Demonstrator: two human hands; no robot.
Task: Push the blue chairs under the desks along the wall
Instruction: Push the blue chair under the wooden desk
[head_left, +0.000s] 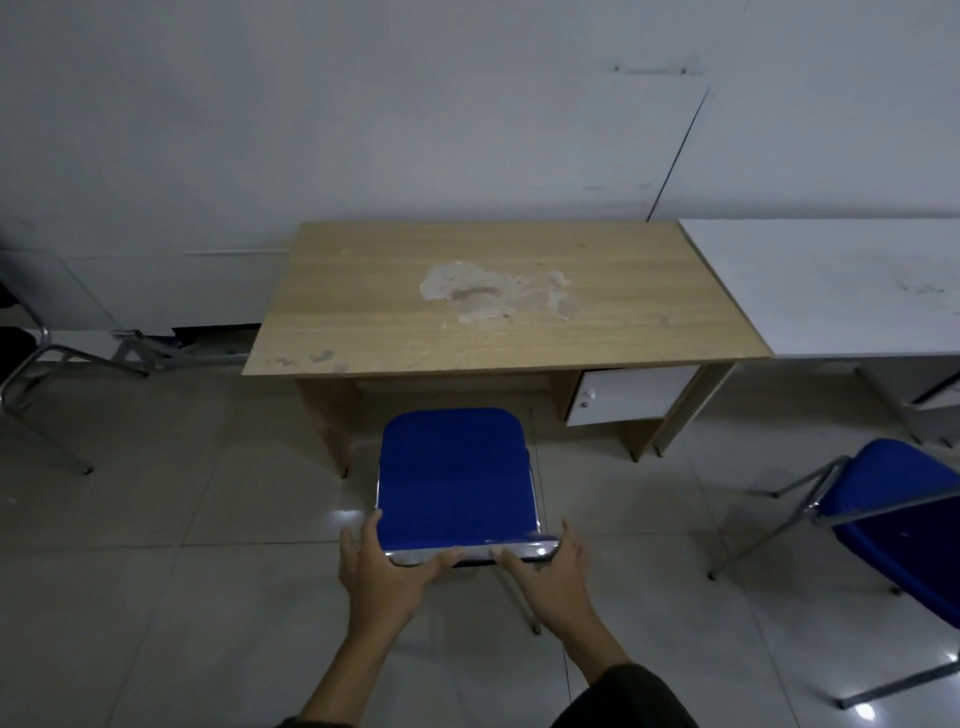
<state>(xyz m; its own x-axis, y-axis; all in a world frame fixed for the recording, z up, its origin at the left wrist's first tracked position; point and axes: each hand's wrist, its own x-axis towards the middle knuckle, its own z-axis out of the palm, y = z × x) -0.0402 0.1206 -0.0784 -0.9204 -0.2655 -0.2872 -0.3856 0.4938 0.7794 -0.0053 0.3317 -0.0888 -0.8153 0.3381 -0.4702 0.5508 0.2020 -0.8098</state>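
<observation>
A blue chair (454, 475) with a chrome frame stands in front of a wooden desk (498, 301) set against the wall, its seat facing the desk's knee space. My left hand (382, 564) grips the left end of the chair's chrome top rail. My right hand (550, 564) grips the right end of the same rail. A second blue chair (901, 525) stands at the right, turned at an angle, in front of a white desk (831, 286).
The wooden desk has a white drawer unit (628, 395) under its right side. A bare metal chair frame (47, 374) stands at the far left. Metal parts (156, 348) lie on the floor by the wall. The floor is glossy tile.
</observation>
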